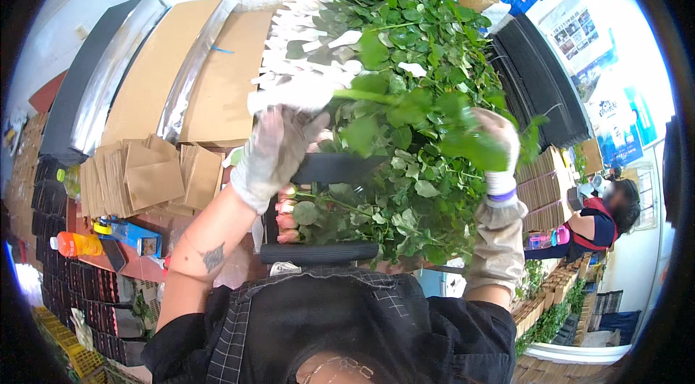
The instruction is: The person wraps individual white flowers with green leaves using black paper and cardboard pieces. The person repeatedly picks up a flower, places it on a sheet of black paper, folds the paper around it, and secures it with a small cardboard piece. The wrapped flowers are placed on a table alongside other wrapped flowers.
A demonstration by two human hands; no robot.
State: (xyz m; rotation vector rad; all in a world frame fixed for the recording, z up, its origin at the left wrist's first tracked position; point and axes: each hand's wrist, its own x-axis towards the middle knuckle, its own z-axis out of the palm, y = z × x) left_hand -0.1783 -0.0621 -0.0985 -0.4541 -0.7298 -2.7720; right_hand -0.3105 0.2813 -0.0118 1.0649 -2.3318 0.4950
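A rose with a white-wrapped head (298, 92) and leafy green stem (374, 96) lies across the space between my hands, blurred by motion. My left hand (279, 137), in a grey-white glove, is right at the wrapped head; blur hides whether its fingers grip it. My right hand (498, 137), also gloved, is closed around the leafy stem toward its other end. Below them, several pink roses (286, 221) lie with heads to the left between a black panel (336, 168) and a black ridged strip (320, 253).
A large pile of roses with white-wrapped heads (296, 34) and green leaves (429, 42) fills the far side. Folded cardboard pieces (155, 177), an orange bottle (76, 244) and a blue carton (136, 236) stand left. Stacked cardboard (543, 188) and another person (594, 221) are right.
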